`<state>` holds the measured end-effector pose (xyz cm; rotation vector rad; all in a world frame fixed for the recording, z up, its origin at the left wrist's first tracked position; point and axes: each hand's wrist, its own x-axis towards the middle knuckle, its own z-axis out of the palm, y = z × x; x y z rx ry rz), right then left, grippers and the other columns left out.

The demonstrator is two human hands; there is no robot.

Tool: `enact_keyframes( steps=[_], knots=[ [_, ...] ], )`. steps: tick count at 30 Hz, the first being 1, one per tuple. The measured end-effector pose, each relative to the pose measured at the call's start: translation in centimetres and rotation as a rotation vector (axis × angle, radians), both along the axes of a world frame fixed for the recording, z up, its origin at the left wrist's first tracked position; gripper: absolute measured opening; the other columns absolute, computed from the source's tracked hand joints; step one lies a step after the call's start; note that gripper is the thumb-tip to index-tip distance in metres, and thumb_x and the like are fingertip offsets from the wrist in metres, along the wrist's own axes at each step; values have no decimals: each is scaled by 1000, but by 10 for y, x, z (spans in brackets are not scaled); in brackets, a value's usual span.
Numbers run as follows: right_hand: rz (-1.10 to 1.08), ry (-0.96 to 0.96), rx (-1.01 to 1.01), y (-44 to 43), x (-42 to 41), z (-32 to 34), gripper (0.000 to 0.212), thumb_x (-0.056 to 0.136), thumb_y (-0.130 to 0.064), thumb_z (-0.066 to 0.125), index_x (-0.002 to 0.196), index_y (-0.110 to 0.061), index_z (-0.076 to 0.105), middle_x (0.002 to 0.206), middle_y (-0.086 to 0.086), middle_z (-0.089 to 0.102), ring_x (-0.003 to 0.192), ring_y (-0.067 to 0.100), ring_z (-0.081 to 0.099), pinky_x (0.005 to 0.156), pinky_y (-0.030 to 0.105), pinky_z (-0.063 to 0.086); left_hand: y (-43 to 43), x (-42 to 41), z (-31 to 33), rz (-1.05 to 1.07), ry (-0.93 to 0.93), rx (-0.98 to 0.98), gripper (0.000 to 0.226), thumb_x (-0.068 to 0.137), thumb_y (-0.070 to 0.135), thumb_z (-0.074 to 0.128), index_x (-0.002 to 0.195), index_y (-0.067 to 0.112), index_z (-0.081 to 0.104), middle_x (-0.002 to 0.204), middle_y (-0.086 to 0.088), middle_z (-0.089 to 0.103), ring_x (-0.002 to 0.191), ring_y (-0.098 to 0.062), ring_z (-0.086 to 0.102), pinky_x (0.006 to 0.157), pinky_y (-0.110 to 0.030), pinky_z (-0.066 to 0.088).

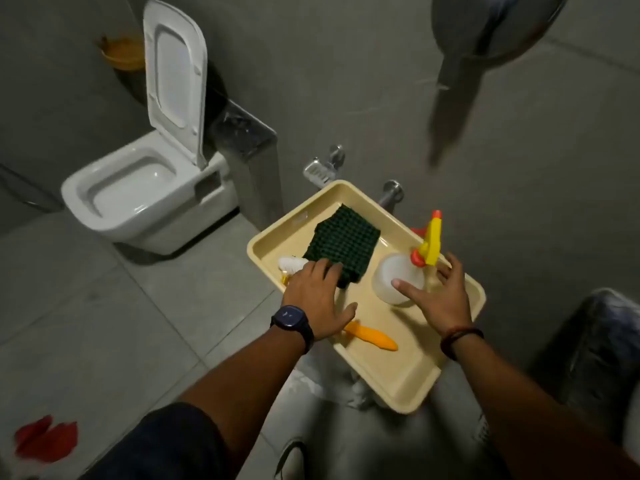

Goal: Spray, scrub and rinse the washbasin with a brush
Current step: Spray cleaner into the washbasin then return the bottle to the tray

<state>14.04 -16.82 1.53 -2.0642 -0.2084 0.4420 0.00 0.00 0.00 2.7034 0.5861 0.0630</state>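
A cream tray [401,379] holds the cleaning things. A brush lies in it, white bristles [291,264] at the left and orange handle [372,336] toward me. My left hand [317,299] lies flat over the brush's middle, fingers spread onto a dark green cloth [343,245]. A white spray bottle [393,277] with a yellow and orange trigger head [431,244] stands at the tray's right. My right hand [440,294] is open beside it, fingers touching the bottle. The washbasin is not clearly in view.
A white toilet [138,192] with its lid up stands at the left. Chrome fittings [320,169] stick out of the grey wall behind the tray. A red object [45,439] lies on the floor tiles at lower left. A blurred grey shape [485,39] hangs at top right.
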Motion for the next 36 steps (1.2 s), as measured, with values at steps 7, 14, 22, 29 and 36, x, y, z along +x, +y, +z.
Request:
enact_keyframes(
  steps=[7,14,22,29,36],
  knots=[
    [43,-58,139,48,43,-24,101,70,-18,86,141,-49,21,123,2,62,104,17,62,89,22,48,16,5,-45,-31,-50,51,66,70,59,51,118,15,52,117,-10,58,105,-29,53,82,-40,48],
    [-9,-208,42,70,47,-14,56,89,-5,62,141,-19,46,121,13,61,100,22,59,97,40,48,19,7,-47,-112,-69,84,66,73,62,49,119,15,53,117,-9,59,105,-28,54,84,-39,48],
    [-98,-294,491,22,48,79,69,86,6,56,143,-27,36,105,5,60,85,24,63,60,24,56,-20,24,7,-206,-57,111,83,74,70,40,138,16,39,142,-12,43,132,-31,35,109,-46,31],
    [-123,-360,451,-127,18,174,64,88,3,54,145,-22,41,94,7,61,84,28,63,45,20,51,-153,43,67,-390,-160,81,83,75,69,44,138,15,38,142,-14,44,130,-33,38,107,-44,33],
    [-291,-272,173,-339,-34,214,67,77,2,59,133,-33,56,72,-7,62,52,25,59,38,26,47,-324,52,103,-477,-243,-35,77,74,67,46,131,15,45,131,-12,51,120,-31,46,99,-42,40]
  ],
)
